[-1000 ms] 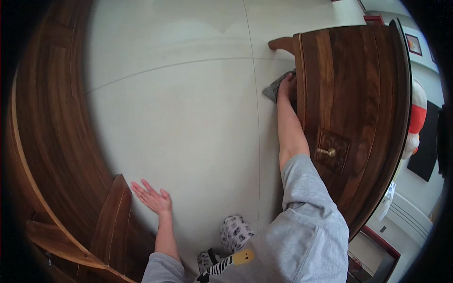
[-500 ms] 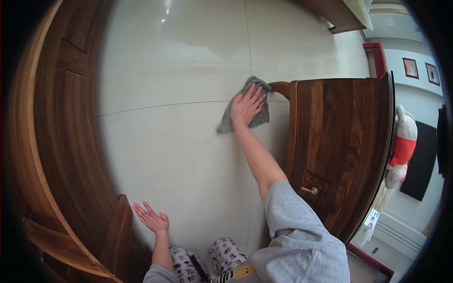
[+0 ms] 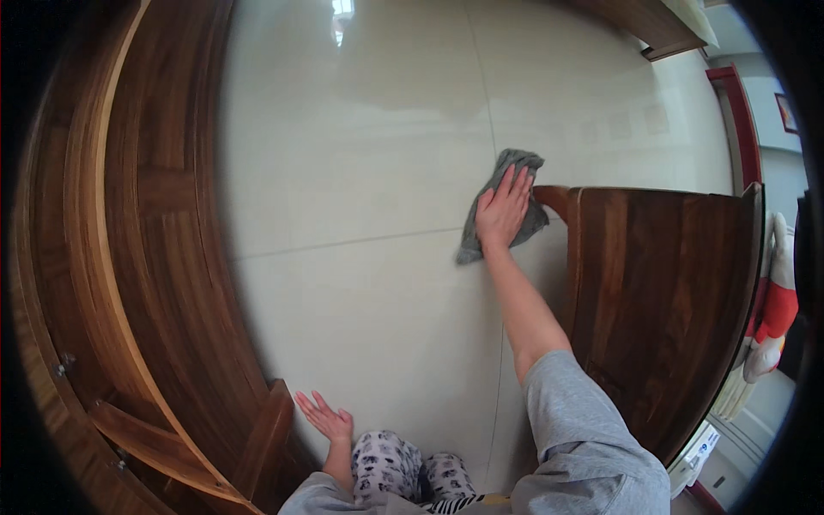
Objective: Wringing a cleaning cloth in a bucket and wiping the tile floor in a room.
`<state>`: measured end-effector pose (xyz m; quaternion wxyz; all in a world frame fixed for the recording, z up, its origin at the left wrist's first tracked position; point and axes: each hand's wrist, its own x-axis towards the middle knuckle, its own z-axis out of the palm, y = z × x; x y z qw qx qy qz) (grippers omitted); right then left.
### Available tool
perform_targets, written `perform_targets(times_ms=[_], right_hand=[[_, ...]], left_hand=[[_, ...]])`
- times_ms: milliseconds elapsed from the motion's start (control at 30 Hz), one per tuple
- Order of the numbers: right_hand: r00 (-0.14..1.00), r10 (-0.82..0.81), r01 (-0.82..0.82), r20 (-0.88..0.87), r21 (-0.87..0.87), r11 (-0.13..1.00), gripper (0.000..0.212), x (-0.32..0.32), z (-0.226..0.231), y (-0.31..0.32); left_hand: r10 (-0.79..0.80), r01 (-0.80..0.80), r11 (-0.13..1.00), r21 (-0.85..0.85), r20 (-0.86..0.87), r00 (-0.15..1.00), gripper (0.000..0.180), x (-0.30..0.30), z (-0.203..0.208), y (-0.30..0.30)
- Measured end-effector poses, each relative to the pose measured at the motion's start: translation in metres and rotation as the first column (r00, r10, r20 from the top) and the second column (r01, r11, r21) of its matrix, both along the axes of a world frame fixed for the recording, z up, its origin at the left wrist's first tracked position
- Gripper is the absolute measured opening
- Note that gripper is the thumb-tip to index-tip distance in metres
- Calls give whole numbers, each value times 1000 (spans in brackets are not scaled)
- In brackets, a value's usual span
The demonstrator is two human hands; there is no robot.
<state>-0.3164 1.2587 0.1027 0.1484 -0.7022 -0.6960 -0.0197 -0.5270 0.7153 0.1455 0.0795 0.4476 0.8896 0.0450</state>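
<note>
My right hand [image 3: 503, 210] lies flat on a grey cloth [image 3: 483, 232], pressing it to the pale tiled floor [image 3: 369, 318]. Its fingers are stretched out and point away from me. The cloth is spread and crumpled, with its right side close to the curved foot [image 3: 556, 200] of a dark wooden cabinet [image 3: 661, 275]. Low in the picture, my left hand [image 3: 326, 418] is held up with fingers apart and nothing in it. It is beside the end of a dark wooden piece [image 3: 273, 421], and whether it touches that wood I cannot tell.
Long dark wooden furniture [image 3: 172, 206] runs down the left side. Another wooden piece [image 3: 644, 26] stands at the far right. On the right cabinet's top lies a red and white plush toy [image 3: 777, 309]. My patterned trouser legs [image 3: 386, 463] show at the bottom.
My right hand and the cloth have slid a little forward and nearer the cabinet's foot. The whole view has shifted, so the furniture appears farther right. My left hand stays raised and empty.
</note>
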Motion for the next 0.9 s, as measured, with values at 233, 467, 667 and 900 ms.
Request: perform_targets(times_ms=[233, 467, 667, 900], right_hand=[[999, -19, 13, -50, -118, 993, 70, -5, 17, -5], [999, -28, 22, -25, -209, 978, 74, 5, 25, 5], [1000, -5, 0, -22, -220, 975, 75, -5, 20, 4], [1000, 24, -24, -6, -180, 983, 75, 4, 19, 7]], left_hand=[[143, -136, 983, -125, 49, 989, 77, 13, 27, 47], [54, -47, 972, 231, -23, 998, 79, -88, 19, 409], [220, -189, 962, 195, -150, 964, 69, -190, -34, 492], [176, -142, 975, 174, -199, 964, 71, -174, -29, 491]])
